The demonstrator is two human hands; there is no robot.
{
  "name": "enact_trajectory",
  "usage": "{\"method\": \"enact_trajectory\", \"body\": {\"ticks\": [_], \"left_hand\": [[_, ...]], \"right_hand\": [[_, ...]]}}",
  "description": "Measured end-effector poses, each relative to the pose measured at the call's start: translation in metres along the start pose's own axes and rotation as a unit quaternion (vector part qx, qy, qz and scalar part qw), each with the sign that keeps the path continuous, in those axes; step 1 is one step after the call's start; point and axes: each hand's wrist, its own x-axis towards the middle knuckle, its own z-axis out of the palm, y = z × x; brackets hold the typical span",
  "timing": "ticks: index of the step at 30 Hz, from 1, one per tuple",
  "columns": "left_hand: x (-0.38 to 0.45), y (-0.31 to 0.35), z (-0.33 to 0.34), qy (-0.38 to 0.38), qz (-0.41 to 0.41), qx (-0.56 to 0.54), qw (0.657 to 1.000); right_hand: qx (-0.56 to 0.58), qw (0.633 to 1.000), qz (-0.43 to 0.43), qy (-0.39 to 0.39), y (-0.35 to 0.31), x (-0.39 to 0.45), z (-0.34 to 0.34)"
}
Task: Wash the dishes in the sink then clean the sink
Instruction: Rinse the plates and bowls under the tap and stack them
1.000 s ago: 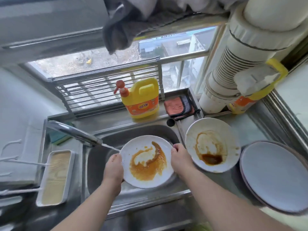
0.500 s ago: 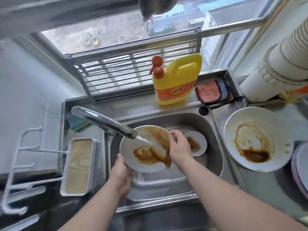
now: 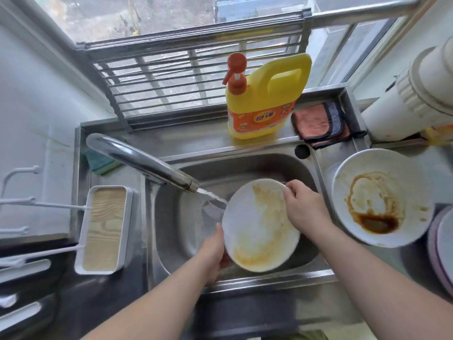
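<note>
A white plate point(image 3: 257, 227) smeared with thin orange sauce is tilted over the steel sink point(image 3: 181, 217). My left hand point(image 3: 213, 251) grips its lower left rim from beneath. My right hand point(image 3: 304, 207) pinches the upper right rim. Water runs from the faucet point(image 3: 147, 163) and strikes the plate's upper left edge. A second white plate point(image 3: 377, 197) with a dark brown sauce pool lies on the counter to the right of the sink. The plate hides whatever lies on the sink floor below it.
A yellow detergent jug point(image 3: 262, 99) and a folded orange cloth point(image 3: 318, 123) sit on the ledge behind the sink. A green sponge point(image 3: 100, 163) lies behind the faucet. A white tray point(image 3: 105, 229) sits left, stacked plates point(image 3: 441, 249) far right, a white pipe point(image 3: 411, 94) upper right.
The plate has shifted right and tilted more under the stream; much of its sauce has thinned and run down. The small dish seen beside it earlier is now hidden.
</note>
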Motion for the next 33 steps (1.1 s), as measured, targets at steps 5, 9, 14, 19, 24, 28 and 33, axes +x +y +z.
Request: {"method": "enact_trajectory", "body": {"ticks": [5, 9, 14, 19, 24, 28, 33], "left_hand": [[-0.013, 0.017, -0.039, 0.072, 0.069, 0.003, 0.995], [-0.03, 0.04, -0.057, 0.1, 0.145, 0.045, 0.983], [-0.04, 0.053, -0.076, 0.119, 0.215, 0.105, 0.964], [-0.029, 0.042, -0.084, 0.139, 0.213, 0.05, 0.966], [-0.008, 0.025, -0.082, 0.15, 0.152, -0.042, 0.976], [-0.008, 0.018, -0.081, 0.151, 0.111, -0.09, 0.978], [-0.013, 0.019, -0.075, 0.15, 0.109, -0.121, 0.975]], "right_hand": [[0.066, 0.982, 0.15, -0.089, 0.025, 0.007, 0.045], [0.178, 0.938, 0.232, -0.186, 0.033, 0.001, 0.085], [0.329, 0.878, 0.265, -0.224, 0.021, -0.006, 0.114], [0.385, 0.885, 0.213, -0.151, 0.002, -0.002, 0.123], [0.372, 0.912, 0.134, -0.108, -0.003, 0.003, 0.117], [0.388, 0.906, 0.123, -0.113, -0.005, 0.004, 0.117], [0.366, 0.92, 0.095, -0.106, -0.003, -0.002, 0.11]]}}
